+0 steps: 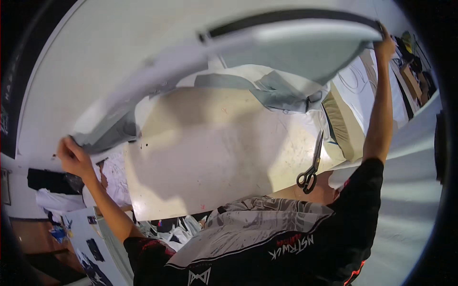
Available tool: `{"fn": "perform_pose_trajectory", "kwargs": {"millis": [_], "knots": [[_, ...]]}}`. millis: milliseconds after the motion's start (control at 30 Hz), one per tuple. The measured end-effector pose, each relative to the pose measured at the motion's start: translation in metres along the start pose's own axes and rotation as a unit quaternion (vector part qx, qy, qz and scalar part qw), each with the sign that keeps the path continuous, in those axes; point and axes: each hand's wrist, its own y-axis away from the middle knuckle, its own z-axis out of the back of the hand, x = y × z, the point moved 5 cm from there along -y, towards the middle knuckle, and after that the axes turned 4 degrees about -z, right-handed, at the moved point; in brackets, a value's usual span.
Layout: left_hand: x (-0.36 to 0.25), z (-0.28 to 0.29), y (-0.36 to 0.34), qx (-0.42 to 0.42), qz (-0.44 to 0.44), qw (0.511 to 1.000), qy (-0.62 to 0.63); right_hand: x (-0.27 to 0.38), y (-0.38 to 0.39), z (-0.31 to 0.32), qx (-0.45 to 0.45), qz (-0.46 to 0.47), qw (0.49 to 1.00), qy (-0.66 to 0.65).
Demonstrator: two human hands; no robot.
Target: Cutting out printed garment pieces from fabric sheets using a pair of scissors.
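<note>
A long grey piece of cloth (296, 52) with a black band along part of its far edge is stretched in the air above the pale table (205, 162). My left hand (74, 159) is closed on its near-left end, the fingers curled round the fabric. At the far right my right hand (385, 47) pinches the corner where the black band ends. Motion smears the middle of the cloth. Beneath it, a crumpled grey part (286, 95) lies at the table's far side; I cannot tell whether it belongs to the same piece.
Black-handled scissors (312, 167) lie at the table's right edge, blades pointing away. Beyond them is a beige folded cloth (339, 121) beside white fabric. Crumpled pale patterned cloth (116, 177) sits off the left edge, and white scraps (183, 231) are heaped below the near edge.
</note>
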Motion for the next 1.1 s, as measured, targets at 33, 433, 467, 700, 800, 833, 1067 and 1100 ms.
{"fn": "perform_pose_trajectory", "kwargs": {"millis": [33,433,467,700,800,833,1067,1100], "knots": [[0.016,0.004,0.033,0.091,0.007,0.996,0.007,-0.028,0.02,0.003,0.014,0.03,0.999,0.04],[-0.087,0.023,0.309,0.518,-0.047,0.848,0.103,-0.18,0.242,-0.021,0.256,-0.016,0.966,0.036],[-0.075,0.026,0.328,0.556,0.018,0.828,0.069,-0.18,0.243,-0.029,0.298,-0.047,0.948,0.096],[-0.074,0.035,0.377,0.577,0.041,0.814,0.057,-0.17,0.259,-0.043,0.456,0.022,0.869,0.191],[-0.07,0.029,0.375,0.603,0.066,0.777,0.169,-0.14,0.255,-0.053,0.6,0.039,0.76,0.246],[-0.065,0.037,0.375,0.608,0.069,0.774,0.163,-0.105,0.275,-0.059,0.671,0.054,0.695,0.252],[-0.053,-0.009,0.395,0.534,0.114,0.838,0.016,0.263,0.443,-0.023,0.415,0.206,0.857,-0.224],[-0.045,-0.012,0.409,0.532,0.117,0.838,-0.033,0.27,0.48,-0.031,0.449,0.201,0.85,-0.187]]}}
